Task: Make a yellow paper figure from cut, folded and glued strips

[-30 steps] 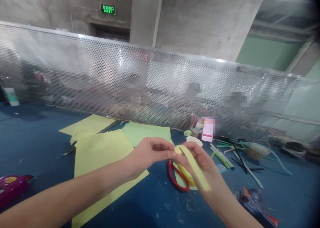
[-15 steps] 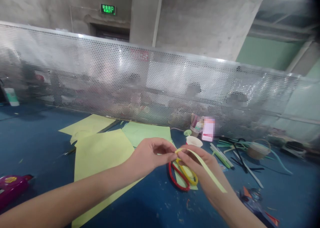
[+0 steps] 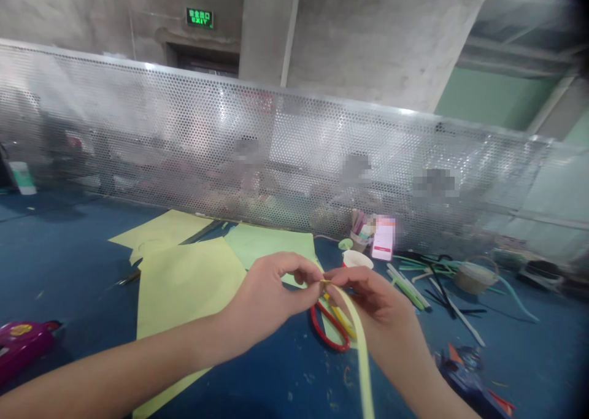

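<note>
Between the fingertips of both hands is the end of a narrow pale yellow paper strip [image 3: 361, 351], whose long tail hangs down in front of the right wrist. My left hand [image 3: 280, 284] pinches at the strip's end, thumb and forefinger together. My right hand [image 3: 368, 296] meets it there, thumb and forefinger closed on the strip. Just below the fingers lie scissors with red and yellow handles [image 3: 327, 330], partly hidden by the right hand. Yellow paper sheets [image 3: 184, 284] lie under and beside the left forearm, with a green sheet [image 3: 271, 244] behind.
A magenta tool [image 3: 27, 345] is at the left edge, a dark blue one [image 3: 469, 382] at lower right. Beyond the hands are a white cup [image 3: 358, 260], a phone [image 3: 383, 238], green and black strips, and a small basket [image 3: 476, 276]. A perforated metal screen [image 3: 184, 137] borders the table.
The strip's tail has swung from slanting over the right wrist to hanging nearly straight down. The right hand has turned slightly, its fingertips still at the strip's end.
</note>
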Demonstrator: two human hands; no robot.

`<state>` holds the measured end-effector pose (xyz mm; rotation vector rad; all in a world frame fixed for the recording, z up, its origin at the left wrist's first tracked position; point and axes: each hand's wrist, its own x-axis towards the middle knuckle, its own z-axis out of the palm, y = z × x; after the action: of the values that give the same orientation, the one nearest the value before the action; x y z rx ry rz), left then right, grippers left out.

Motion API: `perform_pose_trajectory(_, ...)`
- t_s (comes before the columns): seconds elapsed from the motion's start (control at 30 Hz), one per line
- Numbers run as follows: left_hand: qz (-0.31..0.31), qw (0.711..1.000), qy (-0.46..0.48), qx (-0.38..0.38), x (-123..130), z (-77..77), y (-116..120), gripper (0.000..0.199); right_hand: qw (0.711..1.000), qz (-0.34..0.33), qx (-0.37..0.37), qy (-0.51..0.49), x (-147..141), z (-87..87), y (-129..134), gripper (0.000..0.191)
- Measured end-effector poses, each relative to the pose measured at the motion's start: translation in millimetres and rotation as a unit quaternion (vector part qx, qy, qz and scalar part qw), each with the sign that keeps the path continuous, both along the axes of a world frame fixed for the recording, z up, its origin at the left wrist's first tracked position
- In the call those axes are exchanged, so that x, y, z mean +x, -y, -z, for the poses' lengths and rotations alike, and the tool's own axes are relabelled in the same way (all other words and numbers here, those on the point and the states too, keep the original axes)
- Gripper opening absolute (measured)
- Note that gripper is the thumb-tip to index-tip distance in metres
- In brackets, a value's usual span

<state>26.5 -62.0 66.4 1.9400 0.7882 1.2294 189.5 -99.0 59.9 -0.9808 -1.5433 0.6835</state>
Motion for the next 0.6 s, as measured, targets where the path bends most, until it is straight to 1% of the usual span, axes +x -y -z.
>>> perform_pose_trajectory(0.23,-0.024,0.999,-0.012,0.035,-0.6,-0.7,0.6,0.006,1.000,-0.008,-0.003,-0.017,-1.1,-1.7,0.0,0.006)
perform_pose_trajectory(0.43,-0.034,0.992,-0.039,0.111,0.8,-3.9,3.8,0.009,1.000,0.005,-0.008,-0.006,-1.7,-3.9,2.1,0.008)
perform_pose_trajectory(0.5,-0.032,0.991,-0.042,0.119,1.3,-4.8,4.6,0.010,1.000,0.011,-0.015,0.001,-1.8,-4.1,2.2,0.010)
perform_pose_trajectory(0.6,-0.028,0.992,-0.044,0.111,2.1,-4.8,5.0,0.010,1.000,0.020,-0.021,0.003,-2.0,-3.5,0.8,0.014)
